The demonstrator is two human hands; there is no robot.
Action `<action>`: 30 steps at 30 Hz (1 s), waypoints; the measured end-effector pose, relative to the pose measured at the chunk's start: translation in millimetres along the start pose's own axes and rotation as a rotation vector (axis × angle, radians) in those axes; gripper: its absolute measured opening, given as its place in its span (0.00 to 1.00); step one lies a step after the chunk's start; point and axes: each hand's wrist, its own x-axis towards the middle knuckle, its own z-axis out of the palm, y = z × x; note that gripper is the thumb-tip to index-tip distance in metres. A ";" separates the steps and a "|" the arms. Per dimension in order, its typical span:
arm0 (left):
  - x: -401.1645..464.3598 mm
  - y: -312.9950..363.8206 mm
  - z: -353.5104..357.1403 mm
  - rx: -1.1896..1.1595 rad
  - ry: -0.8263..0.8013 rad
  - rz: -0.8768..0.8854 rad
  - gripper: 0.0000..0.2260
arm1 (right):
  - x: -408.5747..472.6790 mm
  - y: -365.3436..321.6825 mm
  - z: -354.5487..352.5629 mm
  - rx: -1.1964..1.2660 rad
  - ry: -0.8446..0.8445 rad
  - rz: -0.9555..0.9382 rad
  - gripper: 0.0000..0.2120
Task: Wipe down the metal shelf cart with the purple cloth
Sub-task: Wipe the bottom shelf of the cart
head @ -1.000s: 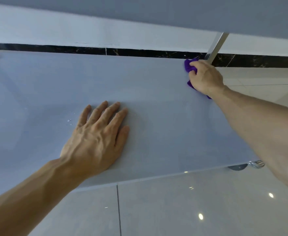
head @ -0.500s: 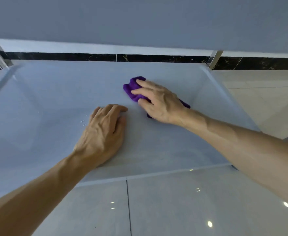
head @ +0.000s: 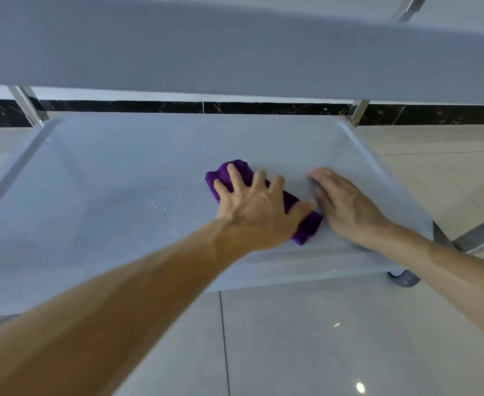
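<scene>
Purple cloth [head: 306, 224] now under left hand [head: 256, 207], right hand [head: 346, 207] beside

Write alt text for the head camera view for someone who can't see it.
A left hand presses a crumpled purple cloth onto a grey metal cart shelf, while the right hand rests flat beside it. Water droplets dot the shelf left of the cloth.

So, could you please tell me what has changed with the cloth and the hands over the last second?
The purple cloth passed from the right hand to the left hand, which now presses it on the grey metal shelf. The right hand let go and rests flat beside it. The water droplets remain unwiped.
</scene>
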 end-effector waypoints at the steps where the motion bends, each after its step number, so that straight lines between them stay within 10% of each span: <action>1: -0.6 5.4 8.6 0.074 -0.014 0.011 0.35 | -2.8 5.0 4.8 -0.051 0.012 -0.024 0.19; 9: -23.8 -96.9 -8.8 0.055 0.057 0.287 0.29 | -1.4 12.2 10.0 -0.087 0.060 -0.034 0.20; 17: -51.2 -196.2 -59.4 -0.320 0.097 -0.048 0.16 | 1.5 2.5 6.1 -0.102 0.052 -0.011 0.19; 23: -31.5 -143.9 -19.3 -0.128 0.175 -0.260 0.38 | 28.3 -39.4 13.0 -0.179 0.032 -0.072 0.19; 30: -39.9 -62.7 18.8 -0.054 0.229 0.103 0.34 | 21.7 -39.1 30.9 -0.217 -0.002 -0.019 0.22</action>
